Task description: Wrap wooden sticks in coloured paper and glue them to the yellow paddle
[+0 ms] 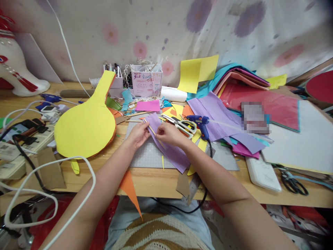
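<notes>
A strip of purple crepe paper (173, 152) lies slantwise on the grey cutting mat (145, 156), with a thin wooden stick (151, 130) along its left edge. At the upper end, my left hand (139, 134) pinches the stick together with the paper edge. My right hand (169, 133) is closed over the strip a little lower, its fingertips pressed at the stick and paper; exactly what they grip is partly hidden. Just beyond the right hand lie scissors (182, 125) with pale handles and a blue hot glue gun (201, 123).
A yellow paddle-shaped cutout (84, 132) stands at left, near a looping white cable (92, 173). Purple crepe sheets (215, 114) and a red packet (270, 107) cover the right. A white power bank (262, 173) and black-handled scissors (293, 184) lie near the front edge.
</notes>
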Action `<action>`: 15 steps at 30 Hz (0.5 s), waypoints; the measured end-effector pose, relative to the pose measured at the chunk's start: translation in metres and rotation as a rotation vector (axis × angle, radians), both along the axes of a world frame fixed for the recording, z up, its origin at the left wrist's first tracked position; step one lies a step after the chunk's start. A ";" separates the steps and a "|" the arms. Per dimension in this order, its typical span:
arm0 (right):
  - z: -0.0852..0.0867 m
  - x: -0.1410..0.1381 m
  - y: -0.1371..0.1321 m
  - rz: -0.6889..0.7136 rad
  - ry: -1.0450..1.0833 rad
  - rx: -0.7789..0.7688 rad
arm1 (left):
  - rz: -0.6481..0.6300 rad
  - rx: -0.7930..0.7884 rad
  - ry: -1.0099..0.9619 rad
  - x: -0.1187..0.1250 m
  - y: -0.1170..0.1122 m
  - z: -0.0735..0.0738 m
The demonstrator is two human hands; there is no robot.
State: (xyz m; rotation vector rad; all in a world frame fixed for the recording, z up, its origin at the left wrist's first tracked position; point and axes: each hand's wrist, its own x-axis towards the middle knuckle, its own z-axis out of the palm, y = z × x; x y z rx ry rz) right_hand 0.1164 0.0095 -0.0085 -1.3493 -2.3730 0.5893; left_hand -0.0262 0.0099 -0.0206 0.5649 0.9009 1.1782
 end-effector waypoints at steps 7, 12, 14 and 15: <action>0.003 0.012 0.010 -0.199 0.290 0.020 | -0.003 0.055 -0.025 -0.006 0.002 0.007; -0.009 0.015 0.016 -0.189 0.544 -0.402 | -0.041 0.137 -0.062 -0.011 0.004 0.008; -0.011 0.015 0.017 -0.147 0.590 -0.491 | -0.049 0.149 -0.061 -0.012 0.004 0.007; -0.011 0.016 0.017 -0.131 0.606 -0.501 | -0.052 0.152 -0.061 -0.012 0.004 0.007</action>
